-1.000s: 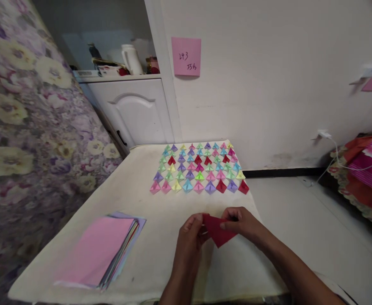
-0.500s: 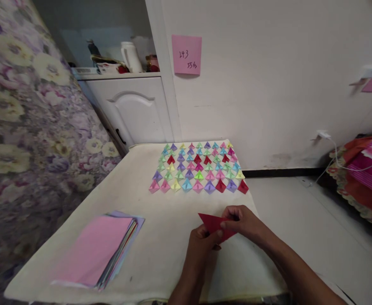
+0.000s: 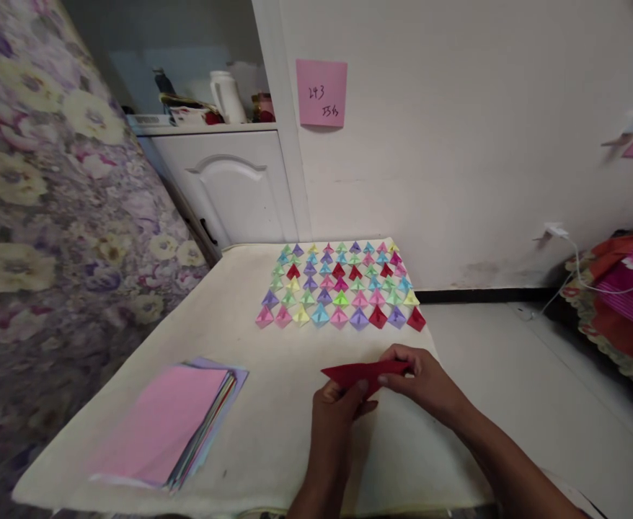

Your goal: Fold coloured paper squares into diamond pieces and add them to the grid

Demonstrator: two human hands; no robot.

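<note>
A red piece of paper [image 3: 363, 373], folded into a triangle, is held above the near part of the table. Its lower left part is pinched between the thumb and fingers of my left hand [image 3: 338, 411]. At its right end my right hand [image 3: 422, 378] grips it, the thumb on the near side. The long folded edge runs nearly level along the top, with a sharp corner pointing left. Beyond my hands, several rows of small folded paper pieces [image 3: 339, 317] in many colours stand on the table.
A stack of coloured paper [image 3: 168, 425], pink on top, lies at the table's left. The cream-covered table [image 3: 273, 432] meets the wall at the back. A flowered curtain [image 3: 68, 238] hangs on the left, before a white cabinet [image 3: 235, 191]. A cable [image 3: 579, 270] hangs at right.
The red paper has turned so its long edge is nearly level, and its left corner has swung left and down. Both hands keep hold of it. The view has shifted slightly.
</note>
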